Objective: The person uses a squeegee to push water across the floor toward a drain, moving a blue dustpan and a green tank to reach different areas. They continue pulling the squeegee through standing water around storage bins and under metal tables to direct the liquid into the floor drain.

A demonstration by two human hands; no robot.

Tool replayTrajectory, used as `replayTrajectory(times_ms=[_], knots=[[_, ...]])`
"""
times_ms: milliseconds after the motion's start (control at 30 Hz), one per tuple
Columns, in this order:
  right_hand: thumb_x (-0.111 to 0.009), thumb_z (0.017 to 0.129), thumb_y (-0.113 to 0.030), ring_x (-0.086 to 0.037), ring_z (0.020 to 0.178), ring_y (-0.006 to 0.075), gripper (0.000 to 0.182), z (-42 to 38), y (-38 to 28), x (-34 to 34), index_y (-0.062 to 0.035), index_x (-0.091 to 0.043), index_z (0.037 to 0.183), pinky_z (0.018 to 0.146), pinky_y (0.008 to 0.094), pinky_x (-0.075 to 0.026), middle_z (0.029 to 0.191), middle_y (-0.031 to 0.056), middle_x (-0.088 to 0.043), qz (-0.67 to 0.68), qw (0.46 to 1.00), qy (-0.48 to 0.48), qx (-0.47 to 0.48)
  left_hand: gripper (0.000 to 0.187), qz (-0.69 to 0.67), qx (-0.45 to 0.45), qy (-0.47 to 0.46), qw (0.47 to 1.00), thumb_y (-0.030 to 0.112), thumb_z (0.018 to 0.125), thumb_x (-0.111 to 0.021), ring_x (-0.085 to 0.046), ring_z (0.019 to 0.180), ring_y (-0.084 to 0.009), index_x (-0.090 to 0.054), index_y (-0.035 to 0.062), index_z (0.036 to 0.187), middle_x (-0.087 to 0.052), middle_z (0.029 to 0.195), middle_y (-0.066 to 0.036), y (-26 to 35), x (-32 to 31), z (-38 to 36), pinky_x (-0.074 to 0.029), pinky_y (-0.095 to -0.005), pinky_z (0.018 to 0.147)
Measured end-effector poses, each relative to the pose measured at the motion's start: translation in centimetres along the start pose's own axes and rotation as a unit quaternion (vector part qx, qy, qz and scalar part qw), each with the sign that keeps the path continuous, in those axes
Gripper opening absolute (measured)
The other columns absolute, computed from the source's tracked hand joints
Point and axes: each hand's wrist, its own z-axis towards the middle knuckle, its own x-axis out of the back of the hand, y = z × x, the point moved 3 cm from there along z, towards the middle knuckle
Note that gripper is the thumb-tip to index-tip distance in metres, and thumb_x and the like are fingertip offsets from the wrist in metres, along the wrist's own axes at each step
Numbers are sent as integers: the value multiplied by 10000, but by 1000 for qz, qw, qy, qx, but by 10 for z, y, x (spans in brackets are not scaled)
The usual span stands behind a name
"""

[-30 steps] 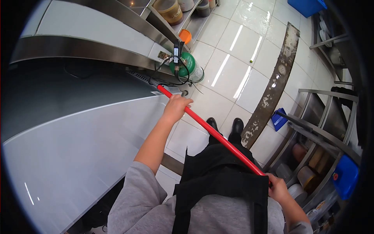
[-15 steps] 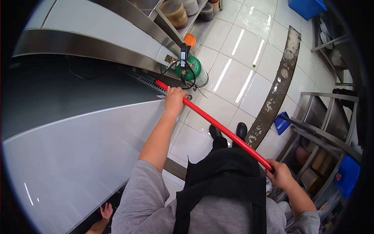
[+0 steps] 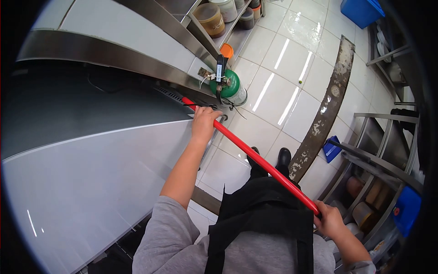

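Note:
A long red pole (image 3: 264,165) runs diagonally across my front, from the upper left down to the lower right. My left hand (image 3: 204,124) is closed around it near its upper end, beside the corner of the white-fronted appliance (image 3: 100,178). The lower end sits in my right hand (image 3: 329,220), whose fingers wrap round it by my apron (image 3: 260,214). Just beyond my left hand, a thin black cord (image 3: 194,105) lies by the pole's tip. A green-topped fire extinguisher (image 3: 232,85) with a black handle stands close by. What the pole belongs to cannot be made out.
At the upper left, a metal shelf holds several tubs, one a brown-filled bucket (image 3: 211,20). A worn dark strip (image 3: 326,100) crosses the tiled floor (image 3: 258,123). To the right are metal racks (image 3: 385,114), a blue dustpan-like piece (image 3: 332,148) and a blue bin (image 3: 362,11).
The black cord looped over the extinguisher has dropped towards the pole's tip. Both hands keep their grip on the pole. Another person's hand at the lower left has gone from view.

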Motion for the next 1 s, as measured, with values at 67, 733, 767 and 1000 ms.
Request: replayTrajectory(times_ms=[67,733,767,1000], knots=[[-659,743,-54,-648,719,354,422,9,-1,-7,-56,-518,1141,631,434,-523,785,145,-643,-7,1000,-7,-8,230,4,-16,30,999,35,766,-606,-566,915,-271,-718,118,950,-592,785,-57,-10,-4,0,-430,-454,918],[-706,708,-109,-650,686,349,413,-122,44,-23,-74,-570,1096,622,414,-522,774,153,-650,18,995,-4,-97,231,59,-28,-90,994,343,707,-751,-421,1220,-299,-679,141,792,-499,1255,-96,51,-12,-58,-198,-619,1077],[-704,696,-107,-649,682,350,415,-133,44,-19,-81,-574,1089,619,412,-522,773,148,-651,13,993,-10,-115,231,58,-30,-89,994,343,707,-751,-421,1220,-299,-679,141,792,-499,1255,-96,56,-15,-61,-198,-619,1077],[-736,704,-90,-651,742,379,385,-195,38,6,-68,-600,1064,633,399,-512,802,182,-653,-3,983,-36,-181,261,44,-87,-107,989,373,674,-765,-487,1147,-257,-670,155,784,-558,1130,-54,104,-41,-64,-194,-654,1064]])
